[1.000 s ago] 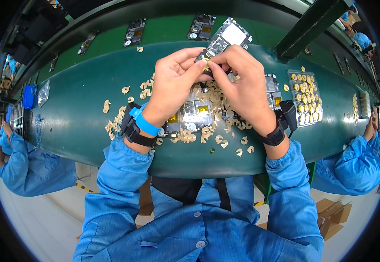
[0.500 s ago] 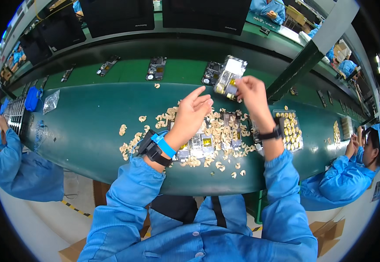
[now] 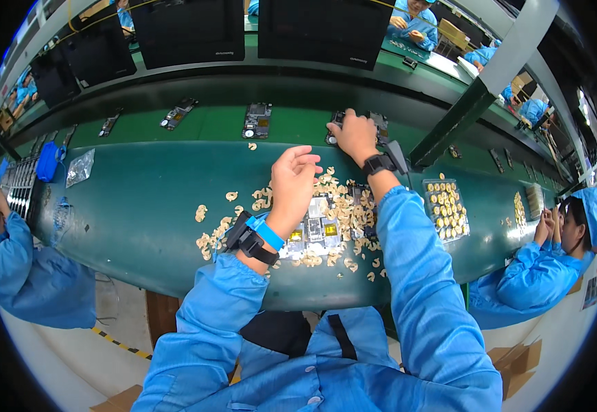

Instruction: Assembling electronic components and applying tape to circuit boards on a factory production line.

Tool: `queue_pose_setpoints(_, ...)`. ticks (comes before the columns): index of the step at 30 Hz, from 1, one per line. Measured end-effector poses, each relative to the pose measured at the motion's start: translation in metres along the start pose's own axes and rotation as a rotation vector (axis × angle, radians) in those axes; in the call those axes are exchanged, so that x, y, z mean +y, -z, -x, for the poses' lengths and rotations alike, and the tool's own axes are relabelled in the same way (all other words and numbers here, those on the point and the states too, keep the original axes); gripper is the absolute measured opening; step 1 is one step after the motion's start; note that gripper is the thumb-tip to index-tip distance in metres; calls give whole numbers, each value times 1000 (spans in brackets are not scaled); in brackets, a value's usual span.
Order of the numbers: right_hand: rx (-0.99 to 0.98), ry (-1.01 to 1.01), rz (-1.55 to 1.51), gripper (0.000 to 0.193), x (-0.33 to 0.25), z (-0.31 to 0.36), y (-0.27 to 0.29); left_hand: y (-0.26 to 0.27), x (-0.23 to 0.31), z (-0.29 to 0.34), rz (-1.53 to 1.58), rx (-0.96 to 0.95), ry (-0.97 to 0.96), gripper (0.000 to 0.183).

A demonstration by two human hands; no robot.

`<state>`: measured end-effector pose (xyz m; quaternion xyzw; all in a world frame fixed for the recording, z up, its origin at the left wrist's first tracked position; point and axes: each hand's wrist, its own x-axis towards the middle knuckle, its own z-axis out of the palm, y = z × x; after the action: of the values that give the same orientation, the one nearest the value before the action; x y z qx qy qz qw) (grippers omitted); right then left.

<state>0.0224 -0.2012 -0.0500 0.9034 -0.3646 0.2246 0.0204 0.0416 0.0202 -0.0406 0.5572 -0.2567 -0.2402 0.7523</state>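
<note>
My right hand (image 3: pixel 357 139) reaches to the green belt beyond the table, its fingers bent down on a dark circuit board (image 3: pixel 331 137). Another circuit board (image 3: pixel 379 123) lies just right of that hand, partly hidden by it. Over the table my left hand (image 3: pixel 294 184) hovers with fingers loosely bent and apart, nothing visible in them. Below it spreads a loose pile of cream C-shaped pieces (image 3: pixel 345 209). Silvery boards with yellow patches (image 3: pixel 314 231) lie among these pieces.
A clear tray of round yellowish pieces (image 3: pixel 447 211) sits right of the pile. More circuit boards (image 3: pixel 257 121) line the green belt (image 3: pixel 213 127). A slanted green post (image 3: pixel 449 127) rises beside my right wrist. Co-workers sit left and right; the right one (image 3: pixel 528 275) is near.
My right hand has moved left and away from me, and the silvery board it held up is no longer raised. My left hand's fingers have curled. Boards on the belt appear slightly farther right.
</note>
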Motion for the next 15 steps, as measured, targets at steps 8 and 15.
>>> queue_pose_setpoints(8,60,-238,-1165,49,-7,-14,-8,-5,-7,0,109,-56,127,29)
queue_pose_setpoints(15,73,-66,-1276,39,-29,67,72,-17,13,5,323,-180,56,20)
